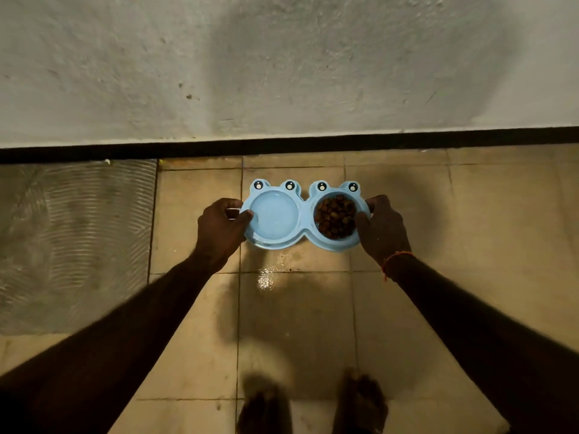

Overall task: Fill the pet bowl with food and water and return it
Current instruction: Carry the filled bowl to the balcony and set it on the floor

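Gripping the blue frog-faced double pet bowl (302,214) at each end, left hand (219,233) and right hand (382,228) hold it low over the tiled floor (194,308) near the wall (282,57); kibble (336,217) fills the right well; any tilt risks slopping water onto already wet tiles.

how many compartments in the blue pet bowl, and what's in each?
2. The left compartment, by the left hand, looks to hold water. The right compartment, by the right hand, holds brown kibble. None seem hidden.
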